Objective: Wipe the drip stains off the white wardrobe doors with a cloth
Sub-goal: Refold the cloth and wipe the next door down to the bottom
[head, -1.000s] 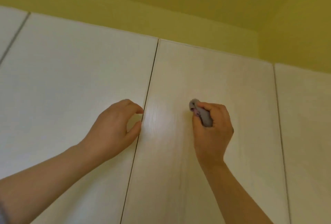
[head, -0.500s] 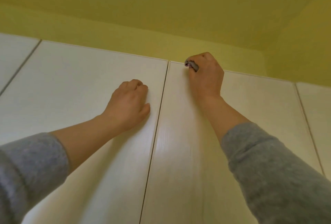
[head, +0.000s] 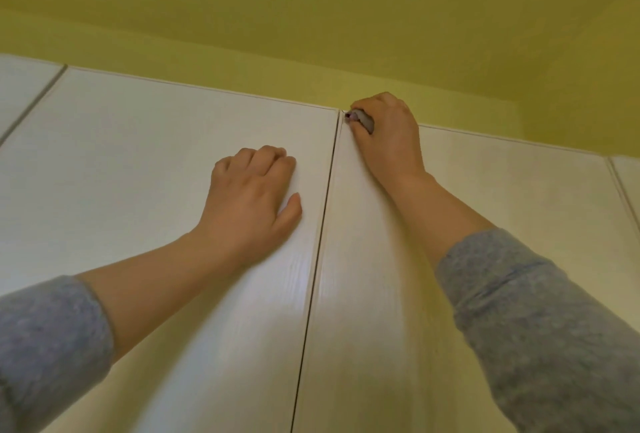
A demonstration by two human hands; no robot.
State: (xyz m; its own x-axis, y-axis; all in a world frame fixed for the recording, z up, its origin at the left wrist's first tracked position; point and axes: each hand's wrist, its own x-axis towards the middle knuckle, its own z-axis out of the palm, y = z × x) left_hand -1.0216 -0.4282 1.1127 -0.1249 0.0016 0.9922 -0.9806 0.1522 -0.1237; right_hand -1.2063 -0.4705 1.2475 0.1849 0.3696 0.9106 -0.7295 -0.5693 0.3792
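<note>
Both hands have risen: my right hand (head: 388, 142) grips the small grey cloth (head: 364, 120) at the white wood-grain door (head: 374, 328)'s eleven-o'clock corner, left hand (head: 256, 197) curled empty; I judge wiping restarts topmost.

Both arms raised, forearms bare.
Left hand (head: 254, 197) loosely fisted, at 7 o'clock of right hand (head: 389, 142), which grips crumpled grey cloth (head: 364, 120).

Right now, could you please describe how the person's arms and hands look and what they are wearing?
Both arms wear mottled grey knit sleeves; the left sleeve and right sleeve end partway up the forearms. The right one shows a seam line near its cuff. The left hand and right hand are bare: no gloves, rings or watch visible.
</note>
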